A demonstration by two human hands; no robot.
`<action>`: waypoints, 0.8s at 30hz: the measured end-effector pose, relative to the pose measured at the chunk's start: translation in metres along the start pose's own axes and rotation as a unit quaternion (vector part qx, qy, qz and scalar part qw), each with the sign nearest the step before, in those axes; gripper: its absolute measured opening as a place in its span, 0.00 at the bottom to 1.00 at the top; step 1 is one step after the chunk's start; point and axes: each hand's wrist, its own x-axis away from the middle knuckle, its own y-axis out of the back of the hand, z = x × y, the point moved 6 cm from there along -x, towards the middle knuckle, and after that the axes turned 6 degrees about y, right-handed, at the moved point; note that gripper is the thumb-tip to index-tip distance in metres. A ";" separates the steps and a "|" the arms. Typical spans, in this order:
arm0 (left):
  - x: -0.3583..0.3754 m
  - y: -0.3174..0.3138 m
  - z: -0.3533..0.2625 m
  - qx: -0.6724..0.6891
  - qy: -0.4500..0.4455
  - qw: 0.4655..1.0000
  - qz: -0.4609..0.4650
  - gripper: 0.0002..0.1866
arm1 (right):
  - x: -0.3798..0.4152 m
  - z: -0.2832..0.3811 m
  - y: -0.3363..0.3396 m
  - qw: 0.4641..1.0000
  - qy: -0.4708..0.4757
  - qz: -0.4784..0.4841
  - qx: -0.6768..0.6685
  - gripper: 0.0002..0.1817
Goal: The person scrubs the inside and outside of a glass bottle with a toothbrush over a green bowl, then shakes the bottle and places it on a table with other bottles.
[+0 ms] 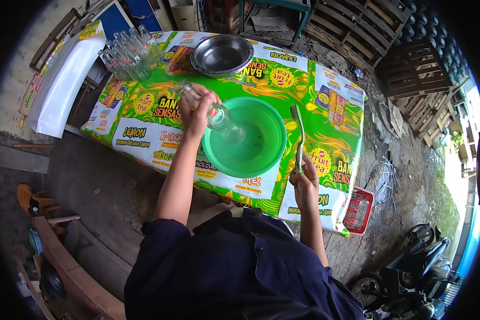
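My left hand (196, 109) is wrapped round a clear glass bottle (230, 128) with a small red-and-white label. The bottle lies tilted, its neck pointing up and left and its base over the green plastic basin (276, 153). Water shows inside the basin. To the right of it, my right hand (305, 184) grips a long-handled brush (302, 140) near the lower end. The brush stands upright in this view, with its bristles at the top, apart from the bottle.
Several clear glass bottles (130, 56) stand grouped at the table's far left corner. A metal bowl (222, 54) sits behind the basin. A printed green plastic cover (304, 101) lies over the table. Beside the right edge, a red crate (359, 210) rests on the ground.
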 end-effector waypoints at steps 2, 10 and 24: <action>-0.009 0.004 -0.006 -0.096 -0.034 0.994 -0.031 0.05 | 0.001 0.002 0.003 1.000 0.003 0.011 0.016 0.35; -0.015 0.011 -0.010 -0.005 -0.018 0.999 -0.050 0.05 | -0.005 0.009 -0.002 1.000 0.021 0.016 0.011 0.31; -0.004 -0.014 -0.035 -0.180 -0.066 0.981 0.028 0.06 | -0.010 0.013 -0.006 0.999 0.038 0.007 0.024 0.26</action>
